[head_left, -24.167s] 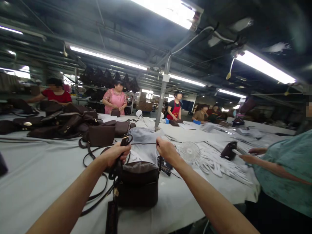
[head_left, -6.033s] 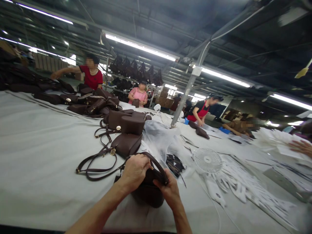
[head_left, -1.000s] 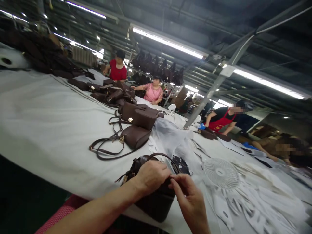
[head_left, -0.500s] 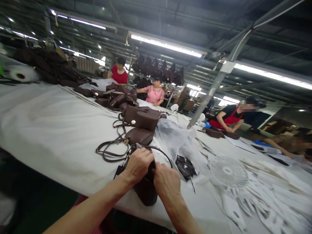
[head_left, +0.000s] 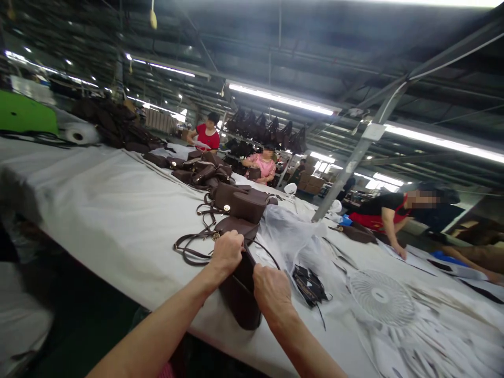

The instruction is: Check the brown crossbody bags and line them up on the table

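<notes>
A dark brown handbag [head_left: 241, 302] stands at the table's near edge, its end towards me. My left hand [head_left: 227, 253] is closed on the left side of its top edge. On the opposite side, my right hand [head_left: 272, 285] grips the top edge with curled fingers. Between the hands the opening's rim shows as a dark strip; the inside is hidden. A thin handle arches behind my right hand. Just beyond lies another brown handbag [head_left: 240, 227] with its looped strap [head_left: 185, 251] spread to the left. A larger brown bag [head_left: 246, 203] lies behind that.
Black hang tags [head_left: 309, 286] lie right of my hands beside clear plastic bags [head_left: 291, 231]. A white fan [head_left: 381, 298] stands further right near white strips. Brown bags [head_left: 200, 167] are heaped at the back. A metal post [head_left: 342, 176] rises behind the table. Several co-workers are around it.
My hands have moved apart along the handbag's top, baring its rim between them. The view has shifted, so the table's things appear lower and further right. The right-hand co-worker's arm has reached lower.
</notes>
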